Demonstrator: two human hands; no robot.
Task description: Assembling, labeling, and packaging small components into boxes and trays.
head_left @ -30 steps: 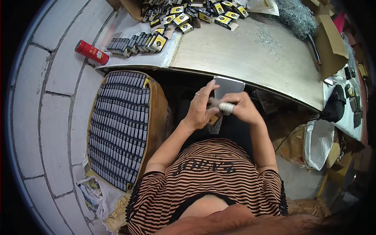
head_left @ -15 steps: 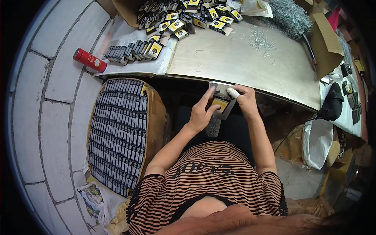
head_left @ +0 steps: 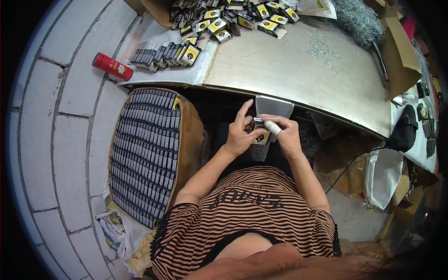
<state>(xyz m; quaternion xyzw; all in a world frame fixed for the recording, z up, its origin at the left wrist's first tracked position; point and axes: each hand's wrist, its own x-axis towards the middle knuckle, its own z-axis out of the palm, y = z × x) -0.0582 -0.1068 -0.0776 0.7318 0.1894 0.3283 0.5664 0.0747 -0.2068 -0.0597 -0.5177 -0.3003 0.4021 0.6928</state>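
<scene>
In front of my lap a small yellow, white and black box [head_left: 260,136] is held between my two hands. My left hand [head_left: 239,136] pinches its left side with the thumb, while the index finger sticks up. At its upper right, my right hand [head_left: 285,135] grips it; a white wrap covers one digit. The box's top end is partly hidden by the fingers. Just beyond the hands, a grey metal chute [head_left: 274,106] slopes down from the table edge. A similar metal strip [head_left: 259,152] shows below the box.
On my left stands a carton [head_left: 191,126] packed with rows of small boxes [head_left: 144,158]. The metal-topped table [head_left: 261,65] bears a pile of similar boxes [head_left: 217,24], a lined-up row [head_left: 163,56], a red flask [head_left: 112,66] and a heap of thin wire pieces [head_left: 357,23].
My right hand has moved down and closer to the left, onto the box's upper end. The chute beyond shows more. The whole view has shifted slightly.
</scene>
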